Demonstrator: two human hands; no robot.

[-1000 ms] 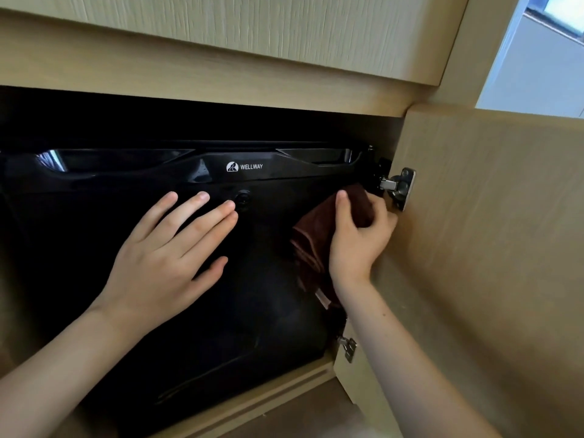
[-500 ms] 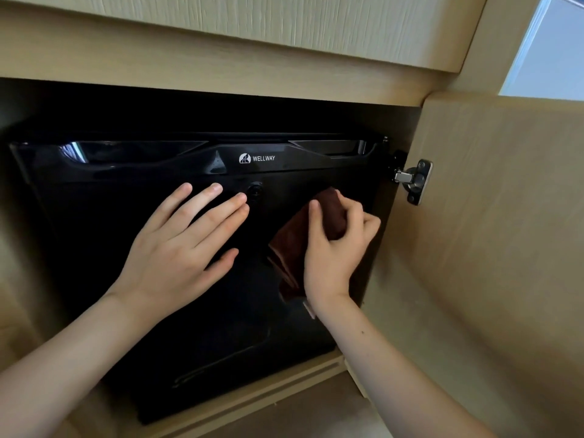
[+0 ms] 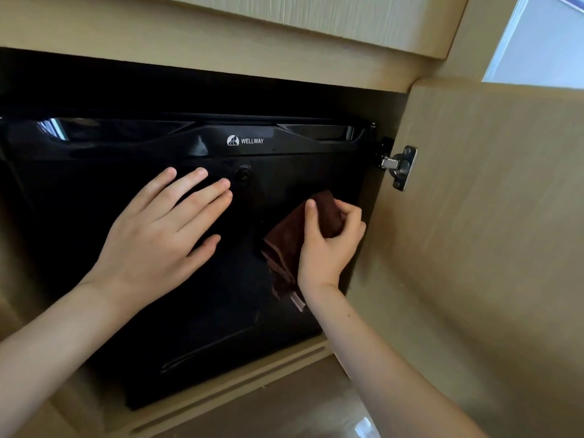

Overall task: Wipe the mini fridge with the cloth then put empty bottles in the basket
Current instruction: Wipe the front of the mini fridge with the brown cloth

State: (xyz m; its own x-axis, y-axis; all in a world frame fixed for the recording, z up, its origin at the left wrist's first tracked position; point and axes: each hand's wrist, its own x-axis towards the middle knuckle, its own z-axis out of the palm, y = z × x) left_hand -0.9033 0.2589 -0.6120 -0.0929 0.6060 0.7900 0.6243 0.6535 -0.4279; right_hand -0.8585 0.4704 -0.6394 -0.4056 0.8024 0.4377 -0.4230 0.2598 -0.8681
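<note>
A glossy black mini fridge (image 3: 202,311) with a white WELLWAY logo sits inside a wooden cabinet. My left hand (image 3: 158,235) lies flat on the fridge door, fingers straight, left of the round keyhole. My right hand (image 3: 328,245) grips a dark brown cloth (image 3: 290,245) and presses it against the door's right side. Part of the cloth hangs below my palm. No bottles or basket are in view.
The open wooden cabinet door (image 3: 489,232) stands to the right on a metal hinge (image 3: 399,165). A wooden panel (image 3: 221,36) runs above the fridge. The cabinet's bottom ledge (image 3: 252,384) lies below, with shiny floor (image 3: 300,412) beneath. A window (image 3: 543,42) shows at top right.
My right hand has slid the cloth down and left from the fridge's upper right corner near the hinge. My left hand has stayed flat on the door.
</note>
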